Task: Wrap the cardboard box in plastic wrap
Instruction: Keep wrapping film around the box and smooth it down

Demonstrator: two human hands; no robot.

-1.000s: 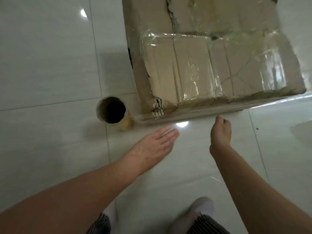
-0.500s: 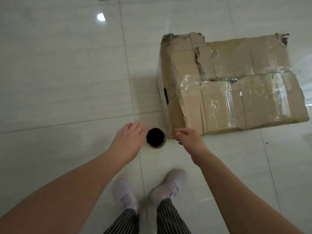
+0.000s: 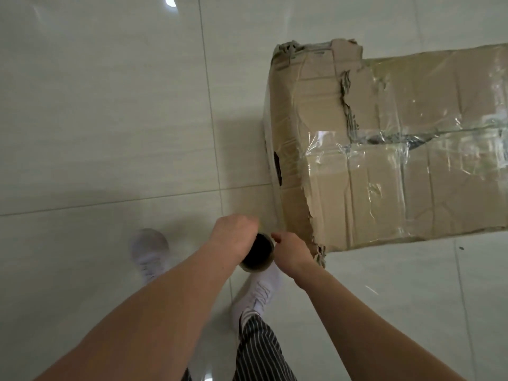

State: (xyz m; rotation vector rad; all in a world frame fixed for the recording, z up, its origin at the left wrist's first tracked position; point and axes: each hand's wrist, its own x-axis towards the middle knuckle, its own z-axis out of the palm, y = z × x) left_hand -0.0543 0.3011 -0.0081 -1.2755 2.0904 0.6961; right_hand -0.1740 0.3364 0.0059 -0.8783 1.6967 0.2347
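Observation:
A worn cardboard box (image 3: 384, 149) stands on the tiled floor at the right, with clear plastic wrap stretched over its nearer half and down its left side. Just off the box's near left corner is the plastic wrap roll (image 3: 258, 253), seen end-on with its dark hollow core. My left hand (image 3: 233, 237) grips the roll from the left, fingers curled down around it. My right hand (image 3: 291, 253) grips it from the right, thumb at the core's rim. The roll's lower part is hidden by my hands.
Glossy pale floor tiles (image 3: 110, 119) spread to the left and behind the box. My two white shoes (image 3: 149, 251) (image 3: 259, 292) stand right under the roll, with striped trouser legs below them. A small dark speck lies on the floor at the right.
I have stood up and the view has pulled back from the box. Both hands moved in from open reaching to gripping the roll on either side, and it is lifted by the box corner.

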